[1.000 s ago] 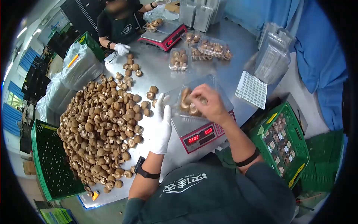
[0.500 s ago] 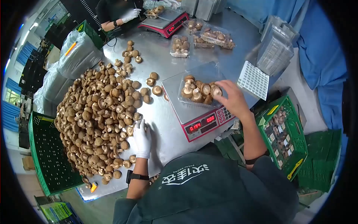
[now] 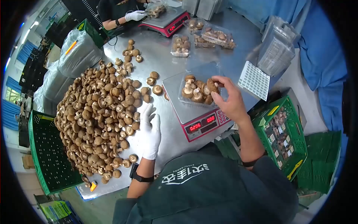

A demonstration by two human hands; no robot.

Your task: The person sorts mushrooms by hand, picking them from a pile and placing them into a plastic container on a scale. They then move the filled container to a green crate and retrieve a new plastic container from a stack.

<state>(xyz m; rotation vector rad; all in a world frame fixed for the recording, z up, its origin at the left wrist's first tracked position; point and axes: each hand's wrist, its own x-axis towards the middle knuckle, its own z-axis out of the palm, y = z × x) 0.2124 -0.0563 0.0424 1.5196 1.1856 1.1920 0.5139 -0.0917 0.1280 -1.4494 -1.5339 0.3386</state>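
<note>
A clear plastic box (image 3: 182,99) with its lid folded back sits on a red-framed scale (image 3: 201,127), whose display reads 0.206. Several shiitake mushrooms lie inside it, some stem up. My bare right hand (image 3: 233,100) is at the box's right side, thumb and fingers around a shiitake mushroom (image 3: 213,86). In a white glove, my left hand (image 3: 150,133) is over the steel table between the pile and the scale, fingers stretched out and nothing visible in them. Just left of it rises a large pile of shiitake mushrooms (image 3: 97,115).
Filled boxes (image 3: 181,46) stand at the back, near another scale (image 3: 164,24) where a person's gloved hand (image 3: 135,15) holds a box. Stacked clear boxes (image 3: 276,48) and a label sheet (image 3: 254,80) are at right. Green crates (image 3: 285,130) flank the table.
My left hand has drawn back rightward from the pile, its fingers straightening. My right hand has tilted a mushroom at the box's right side. The scale reading rose from 0.194 to 0.206.
</note>
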